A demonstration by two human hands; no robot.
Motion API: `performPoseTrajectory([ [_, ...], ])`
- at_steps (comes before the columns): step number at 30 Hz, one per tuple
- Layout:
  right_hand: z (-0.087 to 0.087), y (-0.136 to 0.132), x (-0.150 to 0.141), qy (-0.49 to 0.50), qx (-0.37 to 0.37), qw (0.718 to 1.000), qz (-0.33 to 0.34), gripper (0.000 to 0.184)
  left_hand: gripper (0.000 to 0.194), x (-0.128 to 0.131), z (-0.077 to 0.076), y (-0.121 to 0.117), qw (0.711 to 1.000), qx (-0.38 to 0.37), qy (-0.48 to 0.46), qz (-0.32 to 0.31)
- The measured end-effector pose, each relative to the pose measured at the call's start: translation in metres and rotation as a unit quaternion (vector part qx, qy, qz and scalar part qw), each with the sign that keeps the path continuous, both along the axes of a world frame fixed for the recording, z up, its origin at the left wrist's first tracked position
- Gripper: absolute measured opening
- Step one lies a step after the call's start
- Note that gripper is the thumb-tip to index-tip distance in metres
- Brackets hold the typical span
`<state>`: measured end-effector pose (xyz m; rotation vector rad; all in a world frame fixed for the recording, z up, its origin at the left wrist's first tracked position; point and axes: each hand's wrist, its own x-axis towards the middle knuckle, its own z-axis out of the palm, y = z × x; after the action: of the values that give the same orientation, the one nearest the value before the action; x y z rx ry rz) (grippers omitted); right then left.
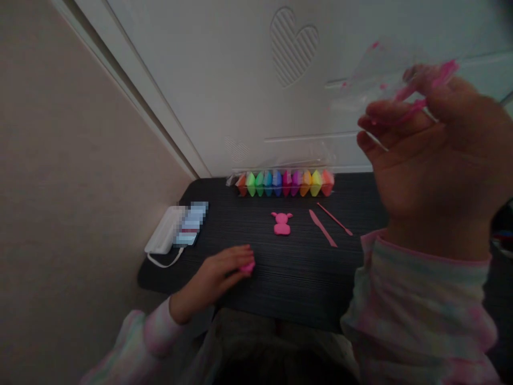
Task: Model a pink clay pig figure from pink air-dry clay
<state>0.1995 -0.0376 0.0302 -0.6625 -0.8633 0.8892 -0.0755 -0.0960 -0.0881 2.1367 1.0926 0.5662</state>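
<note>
My left hand (212,280) rests low over the front left of the dark table, its fingers closed around a small lump of pink modelling clay (248,267). Raised high at the right, my right hand (452,155) pinches a clear plastic bag (366,72) with pink smears and bits of clay on it. Between the hands, a pink clay figure (281,225) with a round head, two side ears and a wide body lies flat. To its right are a pink plastic clay knife (323,229) and a thin pink modelling stick (335,219).
Along the back of the black table (296,283) lies a clear pack of several coloured clay pieces (277,183). A phone (192,223) leans against a white power bank (165,230) with a white cable at the left. Behind stands a white panel (224,69) with heart reliefs.
</note>
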Motion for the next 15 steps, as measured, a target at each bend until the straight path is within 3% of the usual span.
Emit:
performPoseTrajectory([
  [3,0.0,-0.001,0.003,-0.003,0.001,1.0,-0.006,0.021,0.031,0.0,-0.014,-0.028,0.998,0.037,0.016,-0.037],
  [8,-0.002,-0.002,0.007,-0.018,0.002,0.999,-0.027,0.019,0.029,0.001,-0.035,-0.037,0.995,0.076,0.047,-0.05],
  [13,-0.003,0.001,0.004,-0.005,0.007,1.0,-0.028,0.018,0.029,0.005,-0.027,-0.032,0.998,0.023,0.022,-0.055],
  [15,-0.004,0.003,0.002,0.008,0.008,1.0,-0.015,0.014,0.024,0.006,-0.019,-0.022,0.998,-0.043,-0.031,0.022],
])
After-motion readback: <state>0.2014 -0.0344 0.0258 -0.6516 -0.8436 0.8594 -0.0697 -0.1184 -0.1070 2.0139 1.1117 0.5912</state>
